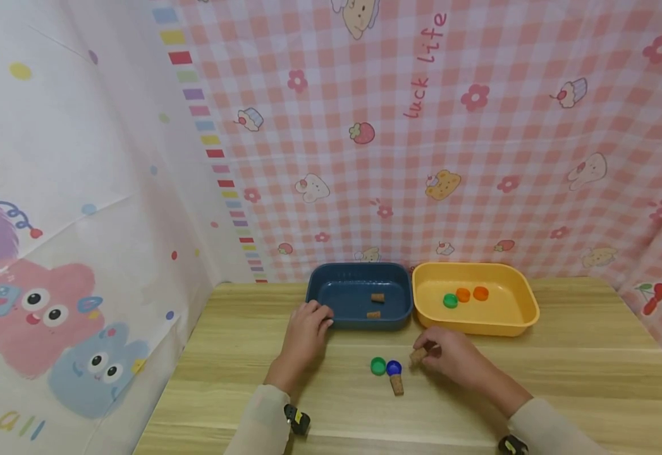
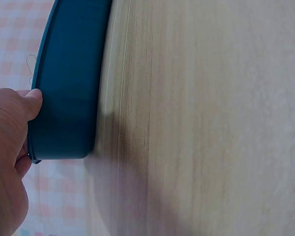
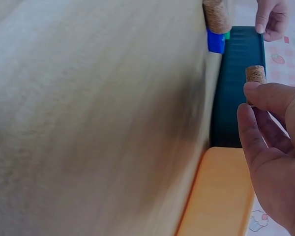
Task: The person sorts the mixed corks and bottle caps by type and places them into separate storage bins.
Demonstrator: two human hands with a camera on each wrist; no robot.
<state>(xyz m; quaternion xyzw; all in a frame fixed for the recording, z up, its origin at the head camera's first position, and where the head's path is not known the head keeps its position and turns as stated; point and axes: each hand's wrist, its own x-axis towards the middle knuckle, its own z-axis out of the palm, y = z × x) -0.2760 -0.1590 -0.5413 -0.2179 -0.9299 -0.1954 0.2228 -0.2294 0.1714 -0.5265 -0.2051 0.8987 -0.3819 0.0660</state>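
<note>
Nearest on my feed: loose cork (image 1: 397,385), long axis roughly fore-aft, far end at the blue cap (image 1: 394,367); green cap (image 1: 378,366) just left of that. Right hand (image 1: 450,356) is the nearer one, just right of all three. I read its grip as a pinch, thumb against fingers, on the held cork (image 1: 418,356), which pokes out leftward past the fingertips, axis tilted. Key relation, my call: dark blue tray (image 1: 359,324) lies beyond and left of that cork, yellow tray (image 1: 478,327) beyond and right. Left hand (image 1: 306,332) pinches the dark blue tray's wall at its left end.
</note>
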